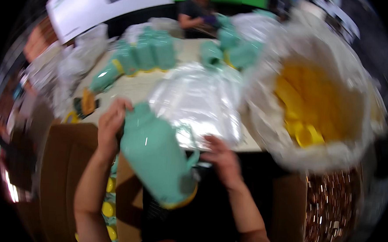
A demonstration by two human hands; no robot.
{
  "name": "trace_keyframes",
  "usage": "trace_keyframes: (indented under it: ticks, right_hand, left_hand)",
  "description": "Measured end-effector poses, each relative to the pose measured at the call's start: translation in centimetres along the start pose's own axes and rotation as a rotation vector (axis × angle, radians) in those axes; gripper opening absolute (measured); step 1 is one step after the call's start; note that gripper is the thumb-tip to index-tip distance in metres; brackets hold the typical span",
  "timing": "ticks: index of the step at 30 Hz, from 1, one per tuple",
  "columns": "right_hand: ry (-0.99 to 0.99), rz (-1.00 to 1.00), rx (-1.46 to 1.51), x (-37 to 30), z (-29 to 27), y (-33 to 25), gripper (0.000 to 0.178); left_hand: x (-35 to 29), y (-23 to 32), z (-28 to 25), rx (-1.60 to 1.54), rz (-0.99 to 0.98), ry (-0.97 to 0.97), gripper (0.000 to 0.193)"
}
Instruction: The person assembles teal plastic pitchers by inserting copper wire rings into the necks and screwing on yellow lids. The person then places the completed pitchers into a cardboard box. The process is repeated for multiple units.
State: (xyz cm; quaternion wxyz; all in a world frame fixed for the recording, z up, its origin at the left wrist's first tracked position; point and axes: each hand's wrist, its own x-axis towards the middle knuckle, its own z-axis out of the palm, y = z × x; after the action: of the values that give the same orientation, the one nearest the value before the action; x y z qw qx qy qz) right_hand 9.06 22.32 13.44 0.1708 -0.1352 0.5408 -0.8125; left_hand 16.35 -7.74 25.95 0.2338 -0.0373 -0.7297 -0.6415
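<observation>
A mint-green plastic jug (157,152) with a side handle and a yellow ring at its lower end hangs tilted in front of me. My left hand (112,123) is closed around its narrower upper end. Beside the handle is my right hand (222,159), its fingers apart and slightly blurred; whether they touch the handle is unclear. Just beyond the jug lies a stack of clear plastic bags (195,103) on the pale table (187,48).
More green jugs (147,53) stand at the back left, others (243,53) at the back right. A lined bag (263,129) at right holds yellow plastic parts (309,133). Cardboard boxes (64,162) flank me, the left one with yellow-capped items (109,208). Someone (197,16) sits across the table.
</observation>
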Motion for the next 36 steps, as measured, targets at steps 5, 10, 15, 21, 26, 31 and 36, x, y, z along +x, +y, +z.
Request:
trace_keyframes:
  ticks: [5, 10, 15, 21, 26, 31, 36]
  right_hand:
    - [-0.220, 0.377, 0.002, -9.4, 1.8, 8.6, 0.058]
    - [-0.206, 0.228, 0.001, -17.5, -3.4, 1.1, 0.034]
    - [0.655, -0.048, -0.523, -19.6, -15.7, -12.9, 0.008]
    - [0.882, 0.296, -0.983, -17.3, -36.3, -12.2, 0.031]
    - [0.916, 0.329, -0.697, -13.4, -37.1, -7.4, 0.027]
    - [0.996, 0.330, -0.454, -17.1, -33.9, -13.5, 0.023]
    - [0.992, -0.007, -0.284, -19.3, -27.8, -15.2, 0.015]
  left_hand:
    - [-10.4, -13.5, 3.5, -0.193, -0.638, -0.218, 0.036]
    - [-8.4, -15.1, 8.0, -0.289, -0.796, -0.343, 0.045]
    - [-8.2, -11.9, 9.5, -0.652, -0.617, -0.360, 0.085]
    - [-9.1, -12.2, 12.6, -0.499, -0.719, -0.354, 0.090]
    - [-6.9, -9.0, 12.9, -0.444, -0.720, -0.374, 0.087]
    - [-9.9, -12.6, 11.7, -0.476, -0.741, -0.271, 0.071]
    - [-10.3, -13.8, 10.7, -0.416, -0.748, -0.285, 0.074]
